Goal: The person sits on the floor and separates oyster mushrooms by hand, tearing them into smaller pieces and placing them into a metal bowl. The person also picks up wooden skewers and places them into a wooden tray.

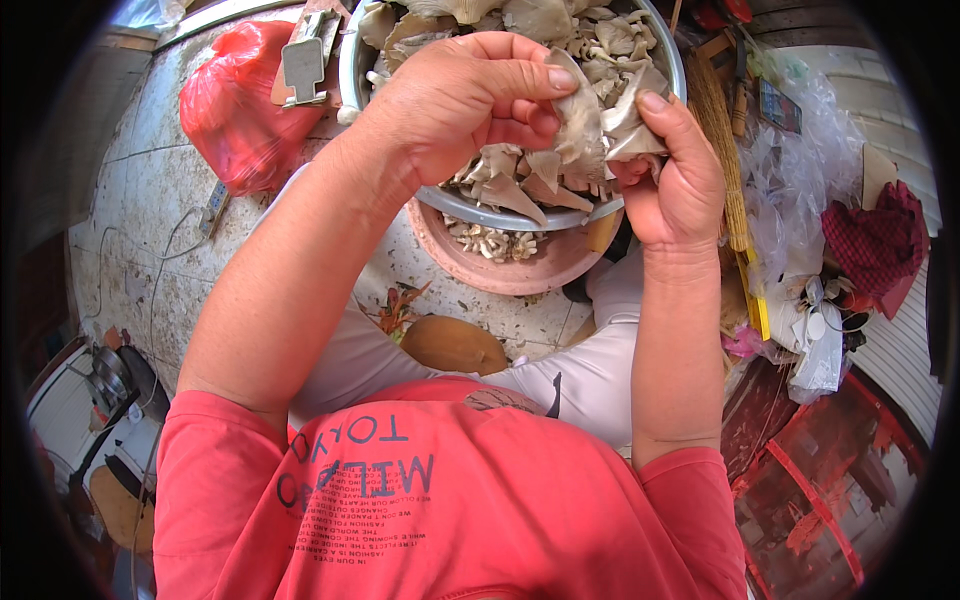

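My left hand (457, 94) pinches a grey oyster mushroom piece (581, 124) between thumb and fingers. Another pale oyster mushroom piece (628, 124) is gripped in my right hand (679, 176), its thumb on top. The two pieces are side by side and nearly meet; whether they are still joined I cannot tell. Below both hands is a metal basin (517, 220) heaped with oyster mushrooms (536, 22). Under its near edge shows a pink plastic basin (480, 279) holding cut mushroom stems (491, 240). My left forearm and hand hide part of the metal basin.
A full red plastic bag (240, 112) sits at the left, near a power strip (215, 206) with a cable on the dirty tiles. At the right are a straw broom (716, 135), clear plastic bags (795, 172) and a dark red cloth (877, 240). A brown rounded object (454, 345) lies between my legs.
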Demonstrator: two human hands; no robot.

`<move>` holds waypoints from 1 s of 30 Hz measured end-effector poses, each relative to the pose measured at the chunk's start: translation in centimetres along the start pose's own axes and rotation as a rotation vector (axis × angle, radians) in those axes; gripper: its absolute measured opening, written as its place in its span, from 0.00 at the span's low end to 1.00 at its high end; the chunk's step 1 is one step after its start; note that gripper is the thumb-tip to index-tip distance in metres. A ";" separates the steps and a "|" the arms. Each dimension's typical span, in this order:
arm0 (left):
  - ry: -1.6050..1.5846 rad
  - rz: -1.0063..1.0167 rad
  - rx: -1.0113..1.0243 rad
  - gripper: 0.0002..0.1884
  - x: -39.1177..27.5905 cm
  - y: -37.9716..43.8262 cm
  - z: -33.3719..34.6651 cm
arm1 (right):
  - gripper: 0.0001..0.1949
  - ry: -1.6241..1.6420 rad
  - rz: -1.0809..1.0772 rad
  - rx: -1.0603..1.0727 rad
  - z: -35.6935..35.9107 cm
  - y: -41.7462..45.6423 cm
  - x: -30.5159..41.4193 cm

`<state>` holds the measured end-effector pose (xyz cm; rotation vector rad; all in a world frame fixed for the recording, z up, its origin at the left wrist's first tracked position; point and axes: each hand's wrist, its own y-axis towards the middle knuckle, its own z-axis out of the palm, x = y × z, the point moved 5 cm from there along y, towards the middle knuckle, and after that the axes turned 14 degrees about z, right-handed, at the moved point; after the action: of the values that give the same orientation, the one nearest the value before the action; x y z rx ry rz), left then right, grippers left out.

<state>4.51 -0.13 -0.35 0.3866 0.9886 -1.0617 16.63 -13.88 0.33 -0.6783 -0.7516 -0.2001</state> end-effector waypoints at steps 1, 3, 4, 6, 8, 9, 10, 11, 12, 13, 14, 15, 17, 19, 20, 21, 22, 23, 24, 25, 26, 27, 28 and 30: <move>-0.017 0.015 -0.004 0.06 -0.2 0.1 -0.1 | 0.09 0.016 -0.017 0.007 -0.3 0.0 0.2; -0.052 0.044 -0.011 0.07 -0.9 0.2 -0.3 | 0.09 0.026 -0.029 -0.012 -0.6 0.0 0.5; -0.031 0.044 -0.013 0.07 -1.1 0.2 -0.5 | 0.09 0.028 -0.032 -0.016 -0.5 -0.1 0.6; 0.030 0.041 -0.035 0.08 -0.8 0.5 -1.1 | 0.09 -0.008 -0.023 -0.027 -0.4 -0.1 0.7; 0.137 0.038 -0.061 0.07 -0.8 0.7 -1.6 | 0.10 -0.084 0.003 -0.039 0.0 -0.2 0.5; 0.211 0.035 -0.072 0.06 -0.9 0.8 -1.9 | 0.10 -0.131 0.008 -0.087 0.4 -0.3 0.3; 0.286 0.031 -0.084 0.05 -1.2 0.7 -2.1 | 0.10 -0.179 0.014 -0.134 1.0 -0.4 0.1; 0.333 0.015 -0.072 0.06 -1.6 0.6 -2.1 | 0.10 -0.226 0.021 -0.180 1.3 -0.4 -0.1; 0.379 -0.002 -0.060 0.08 -2.2 0.4 -2.2 | 0.10 -0.255 0.041 -0.115 1.4 -0.2 -0.3; 0.425 -0.018 -0.048 0.10 -2.6 0.2 -2.4 | 0.10 -0.299 0.046 -0.117 1.6 -0.1 -0.5; 0.502 -0.002 0.024 0.07 -2.7 0.3 -2.6 | 0.10 -0.343 0.051 -0.119 1.8 0.0 -0.7; 0.584 -0.026 0.055 0.07 -3.1 0.1 -2.5 | 0.10 -0.386 0.056 -0.121 2.0 0.1 -0.9; 0.747 -0.076 0.118 0.07 -4.2 -0.1 -2.0 | 0.11 -0.446 0.074 -0.107 2.2 0.3 -1.2; 0.883 -0.021 0.142 0.09 -3.8 0.2 -3.1 | 0.12 -0.508 0.110 -0.088 2.9 0.5 -1.6; 0.929 0.046 0.139 0.09 -3.7 0.2 -3.4 | 0.14 -0.574 0.111 -0.098 2.9 0.7 -1.6; 0.975 0.112 0.140 0.10 -3.7 0.4 -3.6 | 0.14 -0.616 0.087 -0.118 3.0 0.9 -1.7; 0.919 0.137 0.163 0.10 -3.7 0.7 -3.5 | 0.15 -0.659 0.062 -0.138 3.1 1.1 -1.7; 0.986 0.132 0.116 0.10 -3.9 0.7 -3.9 | 0.15 -0.701 0.036 -0.158 3.2 1.2 -1.7; 1.055 0.127 0.067 0.10 -5.0 0.4 -3.4 | 0.17 -0.729 0.029 -0.185 2.9 1.4 -1.7; 1.125 0.123 0.018 0.10 -5.7 0.2 -3.3 | 0.17 -0.741 -0.011 -0.188 2.9 1.6 -1.5; 1.217 0.294 0.037 0.09 -4.9 0.9 -5.0 | 0.17 -0.753 -0.051 -0.192 3.0 1.7 -1.4; 1.277 0.282 0.065 0.08 -5.0 1.0 -5.5 | 0.17 -0.765 -0.091 -0.199 3.0 1.8 -1.2; 1.338 0.269 0.094 0.07 -5.1 1.0 -5.8 | 0.18 -0.792 -0.140 -0.210 3.0 1.8 -1.0; 1.489 0.172 0.175 0.07 -4.8 1.0 -6.0 | 0.18 -0.812 -0.155 -0.236 3.1 1.7 -0.9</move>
<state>1.80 7.07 0.29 1.4876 2.0913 -0.5745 14.93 -10.66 0.48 -0.9366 -1.5792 -0.1519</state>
